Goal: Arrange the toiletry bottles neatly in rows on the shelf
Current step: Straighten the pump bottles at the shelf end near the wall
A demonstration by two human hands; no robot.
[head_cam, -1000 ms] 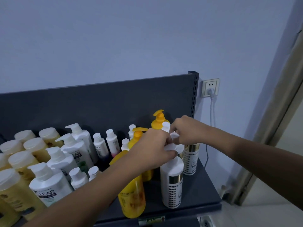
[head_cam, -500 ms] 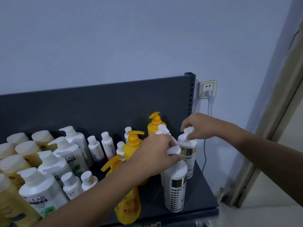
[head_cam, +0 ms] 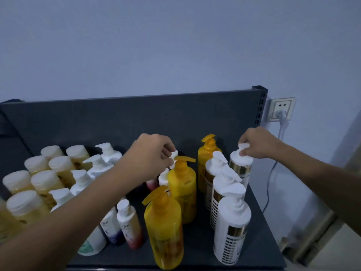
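At the lower left of the frame, capped amber bottles (head_cam: 46,182) are ranked on the dark shelf (head_cam: 259,227), with white pump bottles (head_cam: 97,163) just to their right. Near the centre, the left hand (head_cam: 150,159) is closed around the white cap of a small bottle (head_cam: 174,154) at the back of the shelf. Three yellow pump bottles (head_cam: 181,184) are lined from front to back at centre. Right of them, a row of white-and-gold bottles (head_cam: 231,227) is seen; the rearmost bottle's pump (head_cam: 242,151) is pinched by the right hand (head_cam: 256,142). A wall socket (head_cam: 281,109) is seen at the upper right.
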